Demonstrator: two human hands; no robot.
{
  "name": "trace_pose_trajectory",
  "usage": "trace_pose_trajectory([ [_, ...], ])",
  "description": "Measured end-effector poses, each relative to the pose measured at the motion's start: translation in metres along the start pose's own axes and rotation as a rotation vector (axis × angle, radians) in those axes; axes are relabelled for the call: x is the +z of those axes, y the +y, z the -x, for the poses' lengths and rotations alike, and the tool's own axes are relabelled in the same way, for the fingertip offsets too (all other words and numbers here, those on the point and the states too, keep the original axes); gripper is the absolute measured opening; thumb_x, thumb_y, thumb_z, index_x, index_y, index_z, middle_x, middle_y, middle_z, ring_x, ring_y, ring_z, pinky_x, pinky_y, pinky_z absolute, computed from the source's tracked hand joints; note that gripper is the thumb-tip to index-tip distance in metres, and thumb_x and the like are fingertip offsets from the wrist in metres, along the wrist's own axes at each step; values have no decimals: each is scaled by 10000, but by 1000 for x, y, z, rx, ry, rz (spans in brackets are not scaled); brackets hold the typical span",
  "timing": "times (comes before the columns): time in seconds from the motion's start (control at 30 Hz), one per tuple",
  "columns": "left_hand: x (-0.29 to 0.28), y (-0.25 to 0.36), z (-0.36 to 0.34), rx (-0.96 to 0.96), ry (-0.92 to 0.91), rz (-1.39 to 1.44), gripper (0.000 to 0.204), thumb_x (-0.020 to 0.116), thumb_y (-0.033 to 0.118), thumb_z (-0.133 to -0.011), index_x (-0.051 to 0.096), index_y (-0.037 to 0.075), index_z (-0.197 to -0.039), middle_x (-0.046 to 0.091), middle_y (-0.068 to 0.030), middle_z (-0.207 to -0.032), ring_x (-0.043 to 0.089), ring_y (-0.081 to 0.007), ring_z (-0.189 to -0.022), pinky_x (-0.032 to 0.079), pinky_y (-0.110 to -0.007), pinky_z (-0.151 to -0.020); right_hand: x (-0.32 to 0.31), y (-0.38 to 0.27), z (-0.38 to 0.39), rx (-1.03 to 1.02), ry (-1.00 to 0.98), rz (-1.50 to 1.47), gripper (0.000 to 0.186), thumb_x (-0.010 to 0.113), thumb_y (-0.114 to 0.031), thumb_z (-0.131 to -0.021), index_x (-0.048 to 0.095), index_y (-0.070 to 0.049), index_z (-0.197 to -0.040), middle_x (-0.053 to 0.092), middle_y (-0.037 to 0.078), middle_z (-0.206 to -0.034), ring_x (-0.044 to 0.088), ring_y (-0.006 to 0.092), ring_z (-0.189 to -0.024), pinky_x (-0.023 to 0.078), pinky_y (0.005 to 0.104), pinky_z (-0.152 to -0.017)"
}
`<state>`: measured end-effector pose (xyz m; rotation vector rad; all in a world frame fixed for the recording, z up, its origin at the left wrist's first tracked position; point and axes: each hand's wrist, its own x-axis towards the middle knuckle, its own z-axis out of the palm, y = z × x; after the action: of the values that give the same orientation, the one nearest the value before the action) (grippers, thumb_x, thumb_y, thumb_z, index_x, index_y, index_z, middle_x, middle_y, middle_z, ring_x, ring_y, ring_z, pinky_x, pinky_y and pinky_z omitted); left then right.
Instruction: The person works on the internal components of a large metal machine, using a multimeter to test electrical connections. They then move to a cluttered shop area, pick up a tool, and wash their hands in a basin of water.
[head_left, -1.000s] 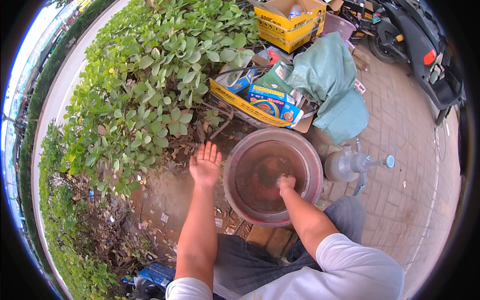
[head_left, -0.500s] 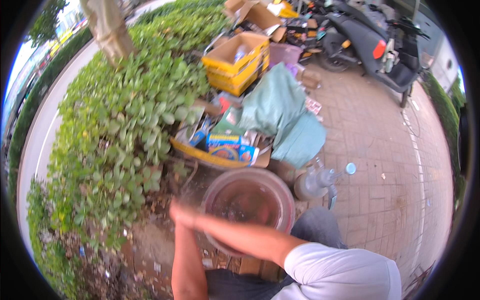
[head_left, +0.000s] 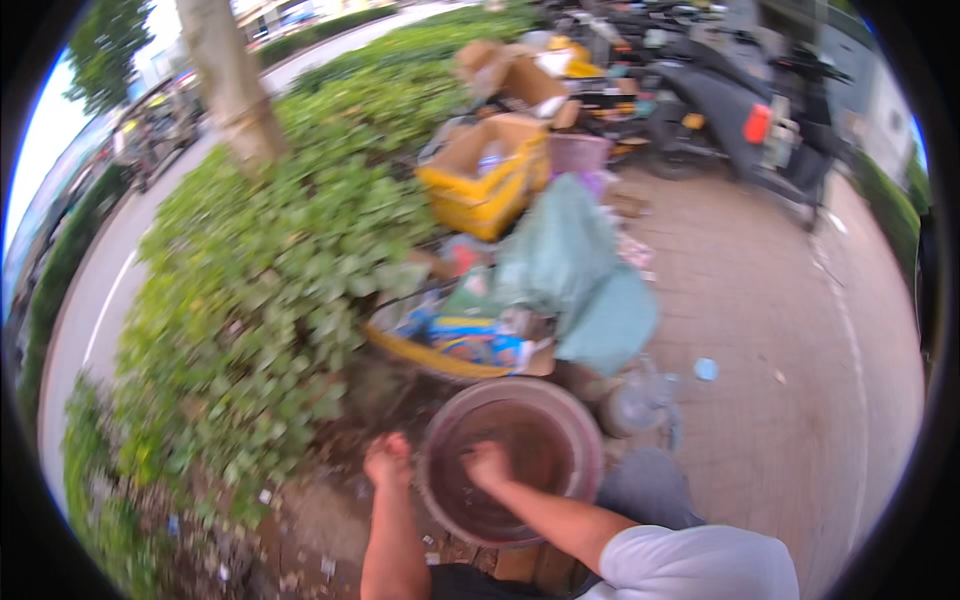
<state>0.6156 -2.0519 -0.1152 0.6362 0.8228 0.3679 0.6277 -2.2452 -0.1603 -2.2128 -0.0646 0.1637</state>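
A round reddish-brown basin (head_left: 582,490) with water in it stands on the ground before me. My right hand (head_left: 487,466) reaches over the basin, low over the water; I cannot tell whether it touches the surface. Just outside the left rim is my left hand (head_left: 388,460), raised above the dirt with its fingers seemingly bent. Motion blur smears both hands, and no held object can be made out in either. To the right of the basin stands a clear plastic jug (head_left: 636,402), and a light blue round cap (head_left: 706,369) shows beside it.
Beyond the basin lie a teal sack (head_left: 575,270), blue-and-yellow packaging (head_left: 470,342) and a yellow box (head_left: 485,190). Green shrubs (head_left: 270,290) and a tree trunk (head_left: 232,85) line the left. A dark scooter (head_left: 735,120) is parked on the paving at the far right.
My hands, pressed together left of the basin before, have come apart. The right one moved over the basin; the left stayed at its left side. The view has shifted, too.
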Motion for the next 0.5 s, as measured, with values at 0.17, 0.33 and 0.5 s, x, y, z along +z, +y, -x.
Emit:
trace_pose_trajectory([
  [0.17,37,25,31,-54,321,-225,521,426,577,-851,488,113,-622,339,21,-447,317,-122,-367,226,-277,-340,36,142,-5,810,-438,-1422,256,527,-248,-875,600,-3,-865,586,99,-684,573,232,-606,486,353,-603],
  [0.33,31,-7,17,-109,293,-164,580,301,528,-913,608,37,-932,585,-70,-762,506,-158,-730,398,-283,-694,4,-63,-11,426,-616,-1338,424,436,-413,-907,581,-20,-971,594,121,-926,562,216,-843,432,358,-817],
  [0.5,109,31,80,-231,-1,-269,597,341,526,-897,470,20,-1185,513,-105,-1175,467,-232,-1027,348,-377,-894,-8,-154,-25,358,-864,-998,564,326,-500,-907,452,-46,-1218,497,99,-1200,452,183,-1118,321,297,-966],
])
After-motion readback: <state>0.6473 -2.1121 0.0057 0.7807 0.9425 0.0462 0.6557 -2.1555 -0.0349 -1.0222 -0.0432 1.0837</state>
